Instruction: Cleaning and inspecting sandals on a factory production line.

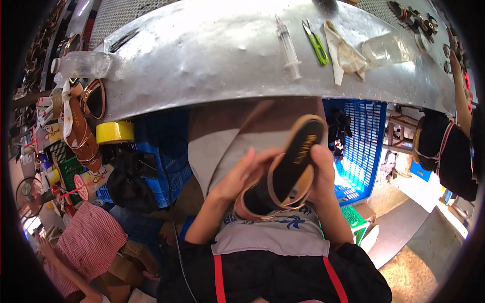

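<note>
Above my lap, a sandal with a black insole, tan edge and black strap is tilted with its heel end up. Around its heel side, my right hand is closed, the thumb lying on the insole. My left hand touches the other side; its thumb points up and its fingertips are partly hidden behind the sandal. A grey apron covers my front. Beyond my hands, a metal worktable carries a large syringe, green-handled thread snips and a stained cloth.
Clear plastic bottles lie at the table's left and right. A yellow tape roll and brown sandal are at left. Blue crates stand on the left and right. Other people's arms show at right and lower left.
</note>
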Demonstrator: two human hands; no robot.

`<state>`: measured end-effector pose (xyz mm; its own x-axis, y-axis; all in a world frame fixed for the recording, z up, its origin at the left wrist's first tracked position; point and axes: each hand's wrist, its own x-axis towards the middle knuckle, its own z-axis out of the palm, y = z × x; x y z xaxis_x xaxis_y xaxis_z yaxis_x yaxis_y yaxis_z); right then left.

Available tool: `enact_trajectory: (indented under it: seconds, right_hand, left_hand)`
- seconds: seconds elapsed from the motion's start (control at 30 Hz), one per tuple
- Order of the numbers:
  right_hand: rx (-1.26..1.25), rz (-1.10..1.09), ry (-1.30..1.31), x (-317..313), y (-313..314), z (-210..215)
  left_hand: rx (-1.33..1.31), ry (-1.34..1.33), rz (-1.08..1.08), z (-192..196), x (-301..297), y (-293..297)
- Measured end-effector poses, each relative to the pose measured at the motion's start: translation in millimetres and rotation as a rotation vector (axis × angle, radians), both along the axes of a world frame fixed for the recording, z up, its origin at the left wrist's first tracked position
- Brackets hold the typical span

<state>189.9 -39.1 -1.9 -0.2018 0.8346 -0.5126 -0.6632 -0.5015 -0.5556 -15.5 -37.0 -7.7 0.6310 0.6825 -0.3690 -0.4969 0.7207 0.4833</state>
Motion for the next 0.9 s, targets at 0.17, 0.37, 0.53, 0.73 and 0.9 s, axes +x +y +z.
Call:
enact_trajectory:
  seconds: [0.17,0.37,0.53,0.73,0.9]
  right_hand:
    - [-0.009,-0.331,0.038,39.4,-7.6,-4.4]
    - [0.264,0.426,-0.193,70.7,-6.7,-0.2]
    - [0.220,0.660,-0.372,10.4,20.3,8.3]
    - [0.157,0.609,-0.075,-75.0,81.4,17.5]
    - [0.294,0.586,-0.565,-42.9,77.9,31.0]
  left_hand:
    - [0.068,-0.050,0.039,-6.2,-25.7,-27.4]
    - [0.220,0.458,0.453,2.8,-38.0,14.2]
    - [0.312,0.446,0.963,22.5,-43.3,56.1]
    - [0.691,0.942,1.076,27.2,-53.4,71.6]
    - [0.831,1.058,0.805,4.0,-52.5,26.9]
